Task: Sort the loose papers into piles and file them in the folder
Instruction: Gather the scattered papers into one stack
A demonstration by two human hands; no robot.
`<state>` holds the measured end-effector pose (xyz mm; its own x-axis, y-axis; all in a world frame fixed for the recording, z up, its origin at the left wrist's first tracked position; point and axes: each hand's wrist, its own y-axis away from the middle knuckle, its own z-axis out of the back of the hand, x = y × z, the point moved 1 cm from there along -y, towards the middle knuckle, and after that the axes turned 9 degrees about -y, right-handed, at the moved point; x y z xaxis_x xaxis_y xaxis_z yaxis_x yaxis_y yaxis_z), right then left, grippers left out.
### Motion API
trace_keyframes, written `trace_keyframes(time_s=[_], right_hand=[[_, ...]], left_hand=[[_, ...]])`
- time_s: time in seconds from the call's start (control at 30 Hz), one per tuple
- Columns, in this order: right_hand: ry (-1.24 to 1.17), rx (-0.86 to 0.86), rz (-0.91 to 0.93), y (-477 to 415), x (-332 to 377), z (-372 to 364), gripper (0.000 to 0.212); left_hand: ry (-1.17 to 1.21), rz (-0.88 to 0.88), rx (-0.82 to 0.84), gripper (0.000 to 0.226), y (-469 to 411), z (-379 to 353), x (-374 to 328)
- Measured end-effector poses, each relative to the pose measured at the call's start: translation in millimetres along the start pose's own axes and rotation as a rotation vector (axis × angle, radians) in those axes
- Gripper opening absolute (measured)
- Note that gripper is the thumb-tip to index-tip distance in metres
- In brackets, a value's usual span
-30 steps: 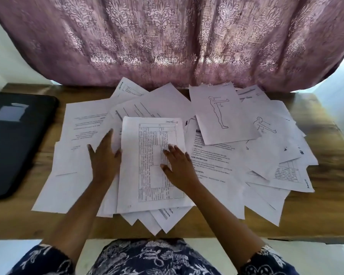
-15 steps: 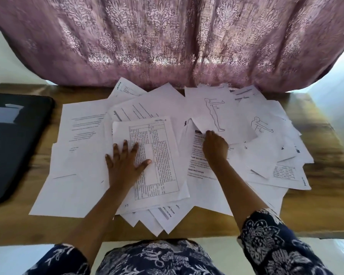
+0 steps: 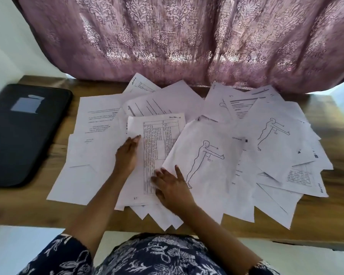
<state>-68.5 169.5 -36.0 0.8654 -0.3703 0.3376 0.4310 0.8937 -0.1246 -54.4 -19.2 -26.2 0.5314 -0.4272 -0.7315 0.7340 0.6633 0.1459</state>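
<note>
One table-printed sheet (image 3: pixel 161 135) lengthwise near-far, heading toward curtain (image 3: pixel 187 46).

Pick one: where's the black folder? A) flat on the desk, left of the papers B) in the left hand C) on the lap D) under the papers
A: the black folder lies on the desk at far left; left hand and right hand rest on the papers.

The right hand (image 3: pixel 171 188) has pulled the figure sheet (image 3: pixel 209 175) nearer.

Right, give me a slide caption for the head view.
Left hand and right hand on loose papers strewn over a wooden table, black folder alongside.
</note>
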Motion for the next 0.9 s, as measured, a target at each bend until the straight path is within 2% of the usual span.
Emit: trace_keyframes(time_s=[0.03, 0.07, 0.1, 0.13, 0.2, 0.23, 0.27, 0.3, 0.33, 0.37, 0.5, 0.57, 0.63, 0.67, 0.73, 0.8, 0.87, 0.9], right_hand=[[-0.076, 0.129, 0.049, 2, 5, 0, 0.040], [-0.187, 0.236, 0.099, 4, 6, 0, 0.048], [-0.286, 0.330, 0.132, 5, 6, 3, 0.054], [-0.356, 0.322, 0.143, 5, 4, 7, 0.057], [-0.325, 0.026, 0.026, 2, -9, 14, 0.061], [-0.220, -0.115, -0.127, 0, -22, 17, 0.070], [-0.141, -0.127, -0.296, -2, -33, 20, 0.080], [-0.090, -0.063, -0.412, -4, -40, 19, 0.090], [-0.069, 0.034, -0.446, -6, -42, 14, 0.096], [-0.076, 0.088, -0.400, -10, -41, 10, 0.098], [-0.082, 0.202, -0.061, -47, -38, -8, 0.082], [-0.067, 0.272, 0.007, -74, -42, -8, 0.078], [-0.057, 0.266, 0.029, -98, -45, -3, 0.075], [-0.103, 0.263, 0.046, -108, -44, -3, 0.070], [-0.408, 0.257, 0.026, -121, -38, 2, 0.057], [-0.630, 0.042, -0.075, -130, -47, 15, 0.048], [-0.524, -0.227, -0.296, -144, -78, 33, 0.048], [-0.414, -0.280, -0.456, -151, -100, 42, 0.052]], left_hand=[[0.152, 0.043, -0.023, 0.041, -1, 8, 3], [0.182, 0.031, -0.049, 0.042, 0, 17, 5], [0.111, -0.021, -0.071, 0.045, 0, 24, 9], [-0.017, -0.086, -0.088, 0.053, -1, 29, 16], [-0.277, -0.169, -0.069, 0.072, -2, 30, 32], [-0.383, -0.193, -0.056, 0.076, -3, 27, 39], [-0.480, -0.222, -0.057, 0.077, -2, 22, 42], [-0.551, -0.246, -0.053, 0.078, -1, 17, 44], [-0.583, -0.258, -0.053, 0.080, 1, 15, 42], [-0.596, -0.256, -0.050, 0.082, 1, 14, 42], [-0.578, -0.219, -0.055, 0.084, -1, 16, 42], [-0.597, -0.203, -0.036, 0.088, 0, 16, 40], [-0.637, -0.192, -0.020, 0.090, 0, 15, 40], [-0.642, -0.192, -0.021, 0.087, -1, 16, 41], [-0.644, -0.217, -0.020, 0.074, -2, 16, 43], [-0.675, -0.237, 0.012, 0.066, -5, 17, 47], [-0.709, -0.245, 0.028, 0.069, -6, 17, 48], [-0.716, -0.251, 0.024, 0.073, -6, 16, 47]])
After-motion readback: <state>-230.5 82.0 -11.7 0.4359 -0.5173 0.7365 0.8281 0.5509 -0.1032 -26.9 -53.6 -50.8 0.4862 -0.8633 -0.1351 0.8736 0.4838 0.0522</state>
